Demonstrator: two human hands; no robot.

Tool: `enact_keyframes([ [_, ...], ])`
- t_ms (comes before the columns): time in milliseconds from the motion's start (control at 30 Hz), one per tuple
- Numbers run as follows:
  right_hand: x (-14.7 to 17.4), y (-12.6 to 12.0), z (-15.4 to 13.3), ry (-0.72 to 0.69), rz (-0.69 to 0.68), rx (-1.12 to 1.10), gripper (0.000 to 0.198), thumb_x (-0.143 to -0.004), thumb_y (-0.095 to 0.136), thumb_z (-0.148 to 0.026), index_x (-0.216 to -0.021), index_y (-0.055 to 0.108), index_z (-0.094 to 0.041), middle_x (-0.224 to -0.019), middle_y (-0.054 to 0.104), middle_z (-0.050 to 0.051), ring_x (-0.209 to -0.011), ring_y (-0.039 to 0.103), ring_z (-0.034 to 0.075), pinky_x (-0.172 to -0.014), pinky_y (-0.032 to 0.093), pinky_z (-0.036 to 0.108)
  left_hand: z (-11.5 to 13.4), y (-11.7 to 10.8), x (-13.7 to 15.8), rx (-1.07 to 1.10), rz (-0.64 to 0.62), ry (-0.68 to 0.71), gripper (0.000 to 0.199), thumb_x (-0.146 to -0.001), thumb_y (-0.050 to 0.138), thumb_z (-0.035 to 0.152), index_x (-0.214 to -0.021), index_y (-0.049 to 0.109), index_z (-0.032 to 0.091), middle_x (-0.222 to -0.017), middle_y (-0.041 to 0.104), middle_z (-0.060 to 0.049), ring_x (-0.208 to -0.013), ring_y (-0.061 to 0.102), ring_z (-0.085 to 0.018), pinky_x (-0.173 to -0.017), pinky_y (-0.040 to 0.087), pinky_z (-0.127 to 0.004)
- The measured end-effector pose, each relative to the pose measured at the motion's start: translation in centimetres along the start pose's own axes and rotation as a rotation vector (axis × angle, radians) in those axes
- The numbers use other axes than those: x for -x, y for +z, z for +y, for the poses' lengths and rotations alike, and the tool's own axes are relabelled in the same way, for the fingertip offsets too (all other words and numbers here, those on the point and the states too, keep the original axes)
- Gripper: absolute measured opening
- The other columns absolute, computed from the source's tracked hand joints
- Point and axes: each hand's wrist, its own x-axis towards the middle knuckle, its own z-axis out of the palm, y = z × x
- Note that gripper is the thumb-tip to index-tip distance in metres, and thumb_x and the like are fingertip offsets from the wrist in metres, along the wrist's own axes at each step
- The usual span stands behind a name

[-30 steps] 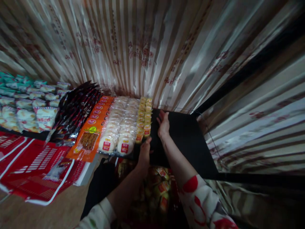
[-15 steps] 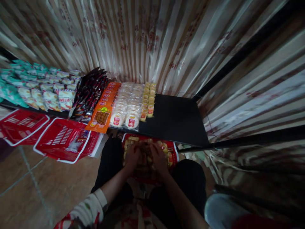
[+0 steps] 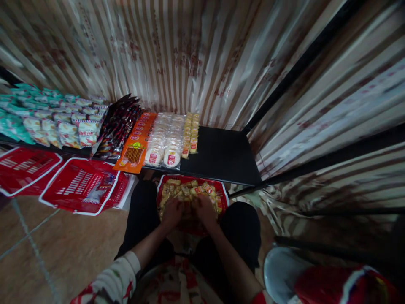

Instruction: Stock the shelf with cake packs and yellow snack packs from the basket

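Left hand [image 3: 172, 212] and right hand [image 3: 205, 210], fingers curled, dip among yellow packets [image 3: 186, 189] in a red basket [image 3: 221, 188] at lower centre, hiding those beneath; blur keeps me from telling whether either grips one. Above, a black shelf [image 3: 221, 152] bears orange packs [image 3: 133, 150] and, cut off at frame left, teal bags [image 3: 12, 122].

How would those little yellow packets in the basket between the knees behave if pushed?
The yellow packets are probably light, being small. Heaped loosely in the red basket, they would likely shift. They look glossy, so may slide.
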Motion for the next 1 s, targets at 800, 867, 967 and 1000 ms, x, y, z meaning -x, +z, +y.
enact_keyframes([
  [800,0.0,-4.9,3.4,-0.093,0.062,-0.007,0.03,-0.079,0.046,-0.017,-0.102,0.065,-0.013,-0.106,0.063,0.013,-0.104,0.056,0.024,-0.093,0.041,0.032,3.6,4.6,-0.5,0.218,-0.123,0.165,0.046,-0.073,0.051,0.015,-0.119,0.054,0.016,-0.127,0.056,-0.011,-0.117,0.05,-0.024,-0.102,0.035,-0.035],
  [867,0.1,-5.6,2.7,-0.159,0.051,-0.087,0.028,-0.079,0.047,-0.018,-0.099,0.066,-0.015,-0.105,0.063,0.011,-0.103,0.056,0.022,-0.094,0.042,0.033,3.7,4.6,-0.4,0.274,-0.137,0.209,0.045,-0.075,0.051,0.02,-0.12,0.054,0.016,-0.122,0.059,-0.011,-0.112,0.053,-0.024,-0.099,0.038,-0.035],
  [967,0.0,-6.5,1.6,-0.227,0.075,-0.23,0.025,-0.077,0.05,-0.019,-0.096,0.067,-0.019,-0.103,0.062,0.008,-0.102,0.056,0.021,-0.095,0.043,0.034,4.1,4.2,-0.2,0.322,-0.117,0.229,0.04,-0.076,0.051,0.026,-0.115,0.056,0.015,-0.108,0.065,-0.01,-0.1,0.059,-0.023,-0.093,0.042,-0.035],
  [1000,-0.1,-6.6,1.3,-0.233,0.108,-0.289,0.027,-0.077,0.051,-0.02,-0.099,0.066,-0.021,-0.104,0.062,0.007,-0.103,0.056,0.021,-0.095,0.043,0.035,4.3,4.1,-0.2,0.338,-0.096,0.218,0.039,-0.076,0.051,0.026,-0.113,0.057,0.015,-0.106,0.065,-0.01,-0.097,0.059,-0.023,-0.091,0.043,-0.035],
])
